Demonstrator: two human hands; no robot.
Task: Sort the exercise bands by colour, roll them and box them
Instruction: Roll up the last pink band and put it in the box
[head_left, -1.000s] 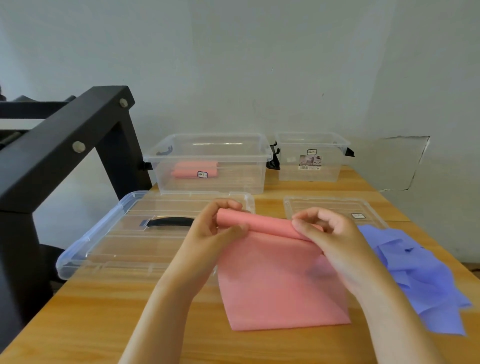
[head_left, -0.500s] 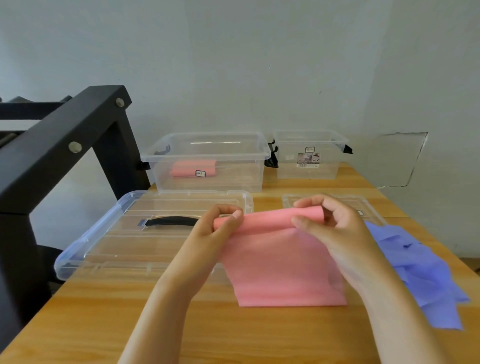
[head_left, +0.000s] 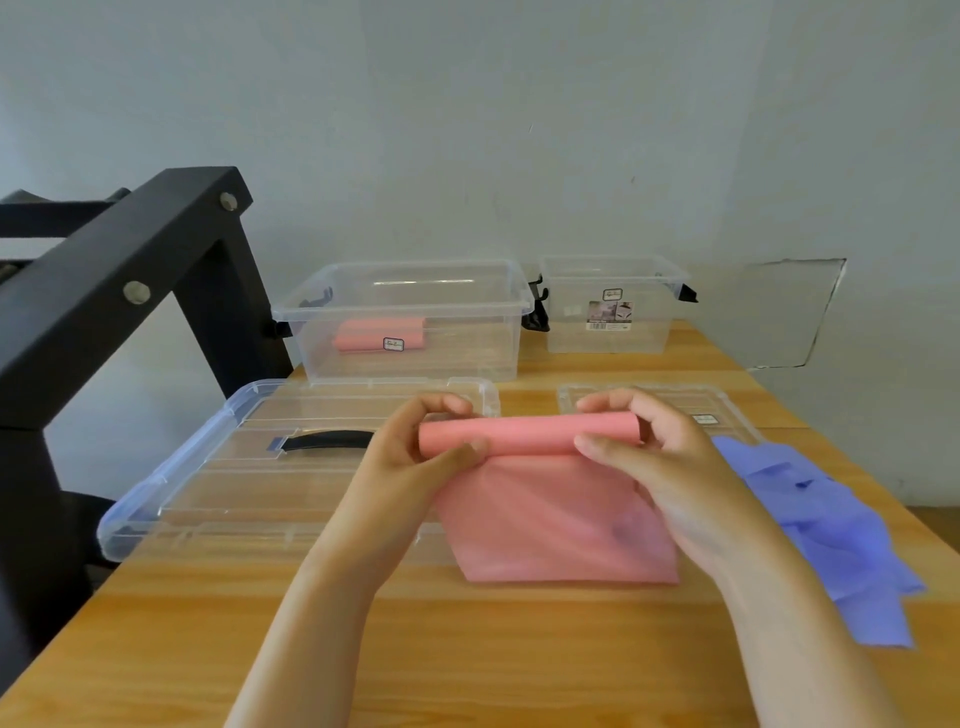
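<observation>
Shorter tail, fatter roll than a second ago: the pink band (head_left: 556, 519) has been wound further and its rolled end lifted off the wood. Wooden table (head_left: 467, 654) carries everything. Large clear lid (head_left: 208, 493) lies flat at left, just beside the work. Behind it, the large clear box (head_left: 410, 304) holds one finished pink roll (head_left: 374, 335). Small clear box (head_left: 613, 338) at right rear shows no band inside. Purple bands (head_left: 831, 535) lie heaped and unrolled at right, near the right forearm. Left hand (head_left: 410, 457) and right hand (head_left: 665, 467) each clasp one end of the roll, thumbs on the near side, fingers curled over the top. Judgement: rolling is about mid-way, with the tail draped from the roll down to the table. To do it well, both hands should turn at the same rate so the edges stack flush. Light tension on the tail would keep the layers snug, and the right end should be watched so it does not telescope outward.
</observation>
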